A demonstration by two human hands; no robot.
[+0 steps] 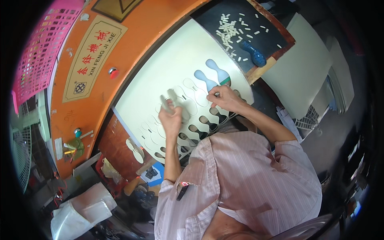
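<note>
Machinery painted orange (132, 48) curved behind a pale sheet (168, 76) punched with rows of sole-shaped holes. Over that sheet, the left hand (171, 116) gripped a stack of cut-out insole pieces (170, 101), fingers closed around it. The right hand (224, 98) pinched another cut piece (214, 95) at the sheet's right part.

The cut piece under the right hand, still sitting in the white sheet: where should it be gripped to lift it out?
Probably at the cut piece's narrow neck, pinched from above by the right hand. The white sheet lies flat, so only an outline edge pried upward offers purchase. The left hand holds earlier pieces.
</note>
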